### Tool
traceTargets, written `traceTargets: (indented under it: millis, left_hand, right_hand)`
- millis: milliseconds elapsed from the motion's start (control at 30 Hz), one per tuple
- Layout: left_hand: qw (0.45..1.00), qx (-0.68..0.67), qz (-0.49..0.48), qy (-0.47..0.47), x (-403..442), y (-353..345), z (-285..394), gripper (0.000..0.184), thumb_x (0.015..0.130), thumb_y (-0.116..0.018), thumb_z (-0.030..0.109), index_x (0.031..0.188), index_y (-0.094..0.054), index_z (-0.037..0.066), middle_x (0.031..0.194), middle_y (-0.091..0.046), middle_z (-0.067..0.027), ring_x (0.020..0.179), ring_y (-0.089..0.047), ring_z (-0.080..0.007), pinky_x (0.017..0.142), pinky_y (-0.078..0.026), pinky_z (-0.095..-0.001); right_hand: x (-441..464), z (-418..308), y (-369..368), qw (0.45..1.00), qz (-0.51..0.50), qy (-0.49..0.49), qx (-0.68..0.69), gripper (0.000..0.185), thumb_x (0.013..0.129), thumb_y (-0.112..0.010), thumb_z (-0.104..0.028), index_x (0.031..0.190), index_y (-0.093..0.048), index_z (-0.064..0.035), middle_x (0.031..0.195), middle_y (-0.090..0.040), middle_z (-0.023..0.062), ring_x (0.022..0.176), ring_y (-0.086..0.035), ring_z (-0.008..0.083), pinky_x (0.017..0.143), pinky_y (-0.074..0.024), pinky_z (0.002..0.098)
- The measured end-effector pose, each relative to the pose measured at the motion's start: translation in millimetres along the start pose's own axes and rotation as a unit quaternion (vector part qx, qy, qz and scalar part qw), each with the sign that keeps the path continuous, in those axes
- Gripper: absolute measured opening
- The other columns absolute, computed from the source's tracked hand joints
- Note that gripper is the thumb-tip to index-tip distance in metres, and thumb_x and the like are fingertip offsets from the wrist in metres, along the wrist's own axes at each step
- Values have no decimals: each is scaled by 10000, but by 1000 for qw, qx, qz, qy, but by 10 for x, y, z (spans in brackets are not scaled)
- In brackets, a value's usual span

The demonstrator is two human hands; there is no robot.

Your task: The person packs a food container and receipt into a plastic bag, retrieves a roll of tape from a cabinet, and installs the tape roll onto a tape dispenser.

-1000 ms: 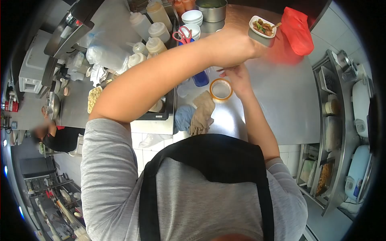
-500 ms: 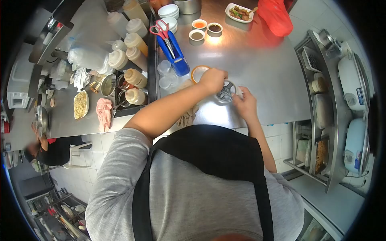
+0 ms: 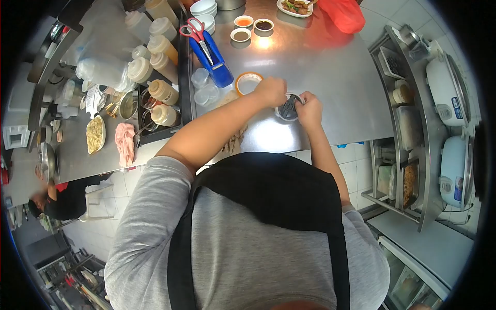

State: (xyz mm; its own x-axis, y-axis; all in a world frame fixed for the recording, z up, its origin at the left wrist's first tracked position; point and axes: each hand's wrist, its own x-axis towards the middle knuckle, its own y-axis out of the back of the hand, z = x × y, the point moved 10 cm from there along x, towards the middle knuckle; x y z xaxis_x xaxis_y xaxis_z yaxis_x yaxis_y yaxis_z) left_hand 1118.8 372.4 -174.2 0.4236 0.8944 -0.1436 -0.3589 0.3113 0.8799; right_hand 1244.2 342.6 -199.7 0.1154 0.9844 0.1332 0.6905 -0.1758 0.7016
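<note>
Above the steel table, a roll of clear tape with a dark grey spoked hub [image 3: 288,108] sits between my two hands. My right hand [image 3: 311,110] grips its right edge, thumb and fingers closed. At its upper left, my left hand [image 3: 270,92] is closed too; its fingers are curled away from view, so what they pinch is hidden. An orange-rimmed tape roll [image 3: 241,90] lies flat just left of that hand. Farther left is a blue tape dispenser [image 3: 221,75] with red-handled scissors [image 3: 192,29] resting in it.
Clear plastic cups [image 3: 205,95] stand beside the dispenser. Three sauce dishes [image 3: 241,35] and a plate of food [image 3: 295,8] are at the back, near a red plastic bag [image 3: 341,16]. Squeeze bottles [image 3: 164,114] fill the left side. Another person [image 3: 67,199] sits far left.
The spoked hub has turned and tilted between my hands. My right hand has closed in nearer to my left. The whole view has shifted slightly.
</note>
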Motion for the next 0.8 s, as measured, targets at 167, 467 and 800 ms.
traceTargets:
  millis: [167,467,800]
  left_hand:
    - [998,38,30,31,34,61,-138,173,683,-642,58,855,-655,40,849,-663,-185,831,-649,-333,748,-514,-408]
    - [995,78,45,44,68,505,39,239,679,-658,116,904,-634,41,870,-671,-170,861,-654,-311,732,-519,-407]
    - [997,-77,-18,-12,81,208,-74,399,708,-706,278,1055,-638,94,1017,-640,-164,965,-615,-316,849,-485,-380]
  right_hand:
    - [65,-241,-14,998,-37,31,-44,156,718,-680,-112,825,-614,-21,811,-634,181,768,-615,366,704,-486,440]
    - [245,-214,-134,995,-91,4,43,249,779,-672,-202,958,-601,-43,922,-643,175,833,-614,367,735,-487,427]
    - [106,-314,150,994,18,96,45,230,875,-571,-205,1056,-663,-96,921,-634,172,862,-610,349,751,-478,412]
